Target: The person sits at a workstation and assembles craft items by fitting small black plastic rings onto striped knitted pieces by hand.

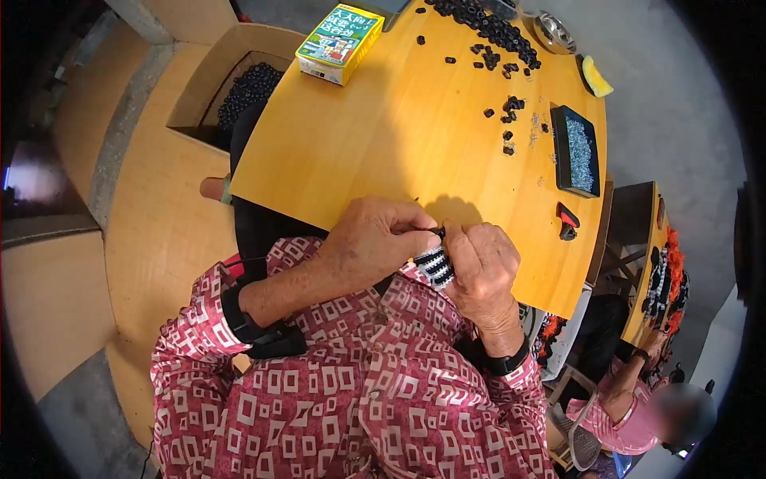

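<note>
My left hand point(375, 239) is closed in a pinch, thumb and forefinger together on a small black part point(438, 231). Meeting it fingertip to fingertip, my right hand point(485, 267) is also closed on that part. Most of the piece is hidden by the fingers, so its exact kind does not show. Just beneath, against my right hand, is a black-and-white striped knit band point(434, 267); whether it wraps a finger cannot be made out. Both hands are over the near edge of the yellow wooden table point(343, 152).
Loose black parts point(491, 32) lie at the table's far side. On the right are a black tray point(597, 152) of small clear pieces, a red-and-black tool point(567, 219), a yellow fruit slice point(594, 77) and a metal bowl point(553, 33). A box point(339, 44) stands far left. Another person point(630, 399) sits at right.
</note>
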Motion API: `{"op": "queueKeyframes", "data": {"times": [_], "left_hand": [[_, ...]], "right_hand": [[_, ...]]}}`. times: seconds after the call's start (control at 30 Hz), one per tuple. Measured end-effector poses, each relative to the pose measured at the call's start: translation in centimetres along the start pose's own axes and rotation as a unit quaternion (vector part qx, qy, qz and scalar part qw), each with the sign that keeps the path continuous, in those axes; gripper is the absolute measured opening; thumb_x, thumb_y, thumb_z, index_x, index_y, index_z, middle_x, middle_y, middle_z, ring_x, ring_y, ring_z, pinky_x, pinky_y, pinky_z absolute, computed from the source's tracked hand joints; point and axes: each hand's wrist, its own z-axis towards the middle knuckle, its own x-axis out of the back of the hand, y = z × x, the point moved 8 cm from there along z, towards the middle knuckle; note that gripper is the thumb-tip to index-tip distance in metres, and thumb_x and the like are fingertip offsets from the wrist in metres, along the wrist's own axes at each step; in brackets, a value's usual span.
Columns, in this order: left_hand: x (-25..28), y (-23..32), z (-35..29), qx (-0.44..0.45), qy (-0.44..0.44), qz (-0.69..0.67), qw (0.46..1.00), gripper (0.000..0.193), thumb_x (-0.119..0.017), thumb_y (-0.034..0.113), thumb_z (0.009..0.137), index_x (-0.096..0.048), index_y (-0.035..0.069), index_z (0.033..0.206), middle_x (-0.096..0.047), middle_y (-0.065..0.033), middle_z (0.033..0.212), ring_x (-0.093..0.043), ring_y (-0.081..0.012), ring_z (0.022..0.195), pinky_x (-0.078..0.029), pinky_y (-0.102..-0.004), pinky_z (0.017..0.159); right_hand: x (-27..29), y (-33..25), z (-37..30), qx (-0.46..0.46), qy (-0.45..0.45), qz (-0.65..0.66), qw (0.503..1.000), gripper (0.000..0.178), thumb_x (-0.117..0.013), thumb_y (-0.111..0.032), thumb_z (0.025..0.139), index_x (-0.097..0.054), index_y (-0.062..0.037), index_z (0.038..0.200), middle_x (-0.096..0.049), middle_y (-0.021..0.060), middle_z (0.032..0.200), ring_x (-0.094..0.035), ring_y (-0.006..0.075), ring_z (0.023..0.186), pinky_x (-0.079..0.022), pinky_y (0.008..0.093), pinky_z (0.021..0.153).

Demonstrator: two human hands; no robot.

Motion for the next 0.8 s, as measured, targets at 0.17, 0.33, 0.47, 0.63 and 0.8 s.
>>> {"op": "queueKeyframes", "data": {"times": [0.17,0.33,0.47,0.63,0.8], "left_hand": [[0.1,-0.2,0.3,-0.003,0.016,-0.005,1.0,0.015,-0.067,0.007,0.088,-0.068,-0.005,0.098,-0.066,0.0011,0.086,-0.057,-0.0039,0.08,-0.048,-0.0214,0.069],[0.4,0.1,0.4,0.007,0.003,0.023,1.0,0.016,-0.068,0.008,0.088,-0.067,-0.005,0.098,-0.064,0.0012,0.085,-0.057,-0.0041,0.08,-0.047,-0.0212,0.068],[0.1,-0.1,0.9,-0.007,-0.035,0.023,0.999,0.017,-0.067,0.008,0.089,-0.066,-0.005,0.101,-0.065,0.0005,0.087,-0.058,-0.0044,0.081,-0.048,-0.0216,0.07],[0.3,0.1,0.5,0.0,-0.046,-0.112,0.993,0.021,-0.066,0.01,0.092,-0.064,-0.005,0.107,-0.066,-0.0019,0.093,-0.06,-0.0059,0.083,-0.051,-0.0227,0.075],[1.6,0.6,-0.3,0.029,-0.031,-0.08,0.996,0.021,-0.067,0.011,0.09,-0.065,-0.005,0.105,-0.067,-0.0022,0.089,-0.06,-0.0062,0.082,-0.05,-0.022,0.073]], "right_hand": [[-0.3,0.0,0.2,0.001,0.009,0.008,1.0,0.025,-0.062,-0.002,0.059,-0.062,0.0028,0.084,-0.046,0.0092,0.068,-0.053,0.0249,0.059,-0.043,0.0356,0.052],[-0.4,-0.3,0.6,0.006,0.017,0.008,1.0,0.017,-0.062,-0.001,0.058,-0.058,-0.0006,0.074,-0.044,0.0082,0.064,-0.051,0.0242,0.056,-0.042,0.0353,0.05],[-0.1,0.0,0.6,0.004,0.029,0.008,1.0,0.015,-0.064,-0.003,0.059,-0.056,-0.0018,0.071,-0.043,0.0078,0.064,-0.05,0.0238,0.056,-0.041,0.0355,0.05],[0.3,0.0,1.2,-0.005,0.037,0.001,0.999,0.013,-0.064,-0.003,0.061,-0.055,-0.0027,0.071,-0.044,0.0082,0.065,-0.051,0.0235,0.057,-0.041,0.0357,0.051],[-0.5,-0.6,1.7,0.021,0.03,0.034,0.999,0.017,-0.063,-0.005,0.068,-0.061,-0.0001,0.084,-0.048,0.0091,0.069,-0.054,0.0239,0.063,-0.043,0.0356,0.055]]}}
